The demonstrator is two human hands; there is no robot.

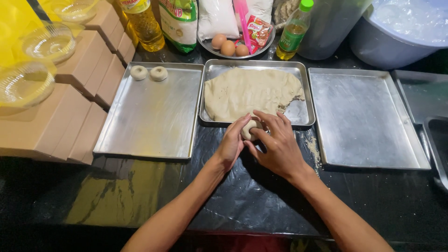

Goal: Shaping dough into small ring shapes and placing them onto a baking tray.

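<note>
- Two hands, left hand (232, 142) and right hand (276, 144), are cupping a small dough ball (249, 129) at the dough tray's (208, 93) near rim.
- Bare black bench (261, 196) is lying open below the wrists.

Dough ball (250, 129) mostly covered by left hand (232, 142) and right hand (279, 144); underside not visible. Both forearms cut off at bottom edge. Dark tray (438, 140) cut by right edge. Grey tub (396, 32) and oil bottle (142, 23) cropped at top. Plastic bowls (28, 65) cut by left edge.
</note>
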